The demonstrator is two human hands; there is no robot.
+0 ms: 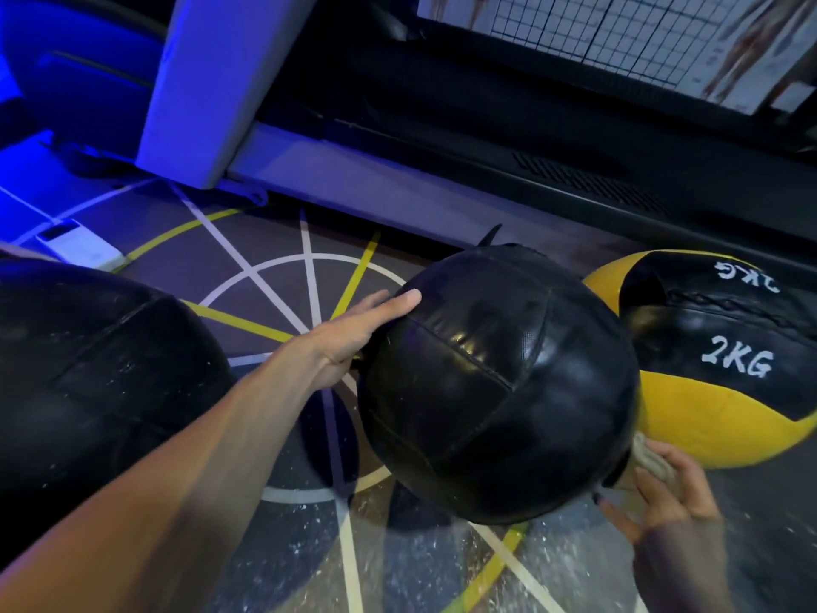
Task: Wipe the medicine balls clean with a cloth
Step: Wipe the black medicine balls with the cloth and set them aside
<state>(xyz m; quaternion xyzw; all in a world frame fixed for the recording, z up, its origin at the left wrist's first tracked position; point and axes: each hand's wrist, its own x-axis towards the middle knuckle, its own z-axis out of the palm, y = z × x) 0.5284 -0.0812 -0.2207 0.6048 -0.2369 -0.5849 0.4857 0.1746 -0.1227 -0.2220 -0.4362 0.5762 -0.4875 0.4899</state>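
**Black ball steadied by one hand, cloth pressed to it by the other**

The left hand (353,334) lies flat against the upper left side of the black medicine ball (495,382), fingers straight and together, thumb tucked under. At the ball's lower right edge the right hand (663,488) bunches a pale cloth (650,460) in curled fingers and holds it against the leather.

Just beside it on the right sits a yellow-and-black ball (725,391) marked "2KG". A second black ball (97,373) fills the left edge, dusty and partly cut off.

The floor (274,276) is dark, crossed by white and yellow painted lines, and speckled pale near the bottom. Behind stand a grey machine frame (212,86), washed in blue light, and a wire grid (619,33).

Whether the held ball rests on the floor cannot be told; most of the cloth is hidden behind it.
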